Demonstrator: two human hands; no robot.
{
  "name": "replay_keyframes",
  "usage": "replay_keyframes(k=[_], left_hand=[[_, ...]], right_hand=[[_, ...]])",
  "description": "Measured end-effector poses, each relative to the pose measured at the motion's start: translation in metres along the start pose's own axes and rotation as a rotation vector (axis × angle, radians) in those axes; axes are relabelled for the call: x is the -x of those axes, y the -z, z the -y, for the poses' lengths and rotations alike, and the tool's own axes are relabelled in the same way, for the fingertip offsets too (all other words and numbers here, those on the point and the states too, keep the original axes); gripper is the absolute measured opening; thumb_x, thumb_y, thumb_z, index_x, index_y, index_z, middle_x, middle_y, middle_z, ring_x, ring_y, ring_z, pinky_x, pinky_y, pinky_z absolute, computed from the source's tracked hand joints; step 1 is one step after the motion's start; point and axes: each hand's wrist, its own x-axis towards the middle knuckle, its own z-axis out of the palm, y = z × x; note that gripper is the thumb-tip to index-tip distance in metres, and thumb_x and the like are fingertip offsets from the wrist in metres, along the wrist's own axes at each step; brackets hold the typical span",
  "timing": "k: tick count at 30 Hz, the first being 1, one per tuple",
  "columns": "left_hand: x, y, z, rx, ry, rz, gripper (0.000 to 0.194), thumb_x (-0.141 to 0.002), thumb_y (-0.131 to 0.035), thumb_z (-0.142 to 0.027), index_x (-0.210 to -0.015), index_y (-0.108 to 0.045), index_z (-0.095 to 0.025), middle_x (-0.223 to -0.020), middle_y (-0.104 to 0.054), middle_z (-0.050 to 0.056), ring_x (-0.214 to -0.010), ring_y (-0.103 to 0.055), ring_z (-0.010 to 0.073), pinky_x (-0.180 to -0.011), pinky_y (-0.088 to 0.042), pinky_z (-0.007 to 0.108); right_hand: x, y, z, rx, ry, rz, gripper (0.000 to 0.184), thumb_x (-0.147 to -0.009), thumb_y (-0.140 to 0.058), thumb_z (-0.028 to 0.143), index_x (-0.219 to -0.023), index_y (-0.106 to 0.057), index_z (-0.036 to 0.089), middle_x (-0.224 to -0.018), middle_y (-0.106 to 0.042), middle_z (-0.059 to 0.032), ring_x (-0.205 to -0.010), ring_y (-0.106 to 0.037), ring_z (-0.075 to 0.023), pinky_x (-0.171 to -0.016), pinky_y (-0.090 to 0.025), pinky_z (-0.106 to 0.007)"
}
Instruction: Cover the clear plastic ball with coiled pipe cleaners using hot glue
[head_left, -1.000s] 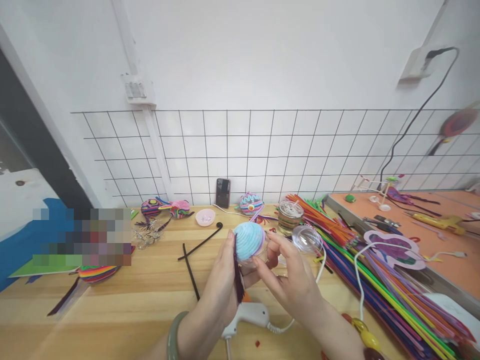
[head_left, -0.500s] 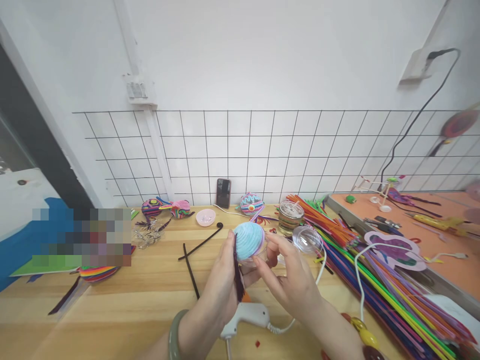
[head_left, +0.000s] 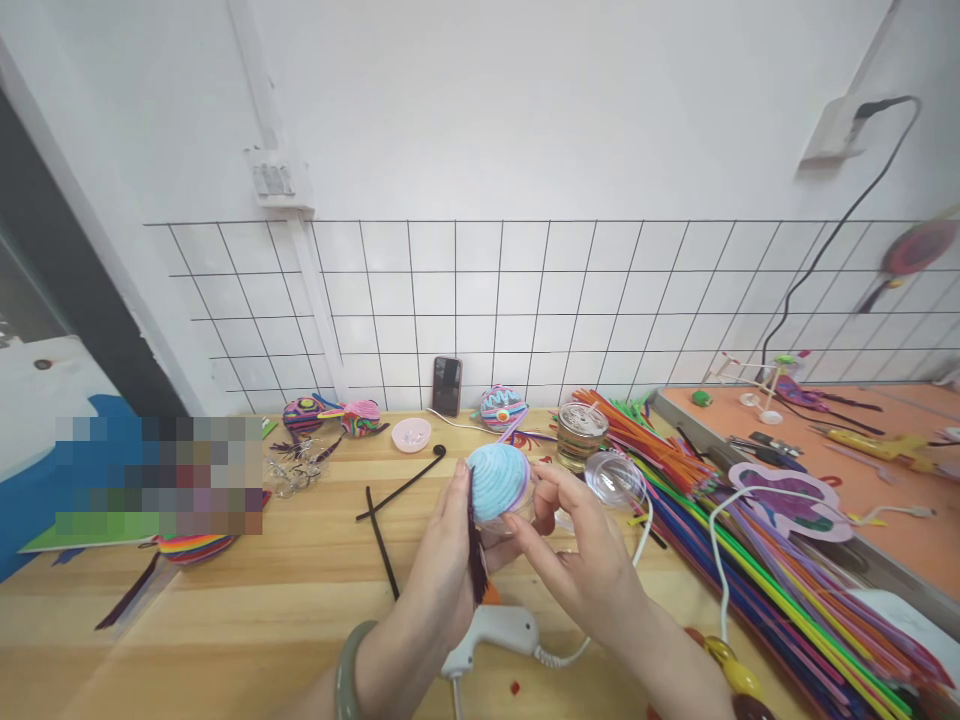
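Note:
My left hand is closed around a ball coiled with light blue pipe cleaner. A bare, see-through part shows at the ball's lower right, and a purple pipe cleaner runs along the edge of the blue. A dark purple tassel hangs down beside my left palm. The thumb and fingers of my right hand are closed at the ball's right side, on the purple pipe cleaner by its edge. Below my hands lies a white glue gun on the wooden table.
Bundled coloured pipe cleaners fill the right side, crossed by a white cable. A drink glass, a clear lid, a phone and a pink dish stand behind. Two black pipe cleaners lie left of my hands.

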Motion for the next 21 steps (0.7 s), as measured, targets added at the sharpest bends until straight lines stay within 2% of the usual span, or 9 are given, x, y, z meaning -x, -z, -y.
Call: replay_keyframes(k=[8,21], left_hand=[[0.002,-0.0006,0.0004,-0.007,-0.011,0.009,0.051,-0.089,-0.051,-0.053,-0.117,-0.062,-0.012,-0.1,-0.074,0.017,-0.088,-0.073,0.0271,-0.084,-0.056,0.041],[0.0023,-0.0012,-0.0001,0.007,-0.007,-0.002,0.055,-0.087,-0.053,-0.055,-0.122,-0.059,-0.014,-0.104,-0.074,0.017,-0.089,-0.073,0.0273,-0.084,-0.056,0.041]], right_hand=[[-0.0006,0.0006,0.0023,-0.021,-0.017,0.012,0.05,-0.092,-0.056,0.017,-0.137,-0.036,0.017,-0.077,-0.047,0.0013,-0.069,-0.051,-0.0148,-0.066,-0.048,-0.03],[-0.0011,0.0014,0.004,0.0,-0.023,0.004,0.048,-0.092,-0.055,0.018,-0.137,-0.037,0.019,-0.077,-0.048,0.0012,-0.067,-0.052,-0.015,-0.065,-0.05,-0.031]])
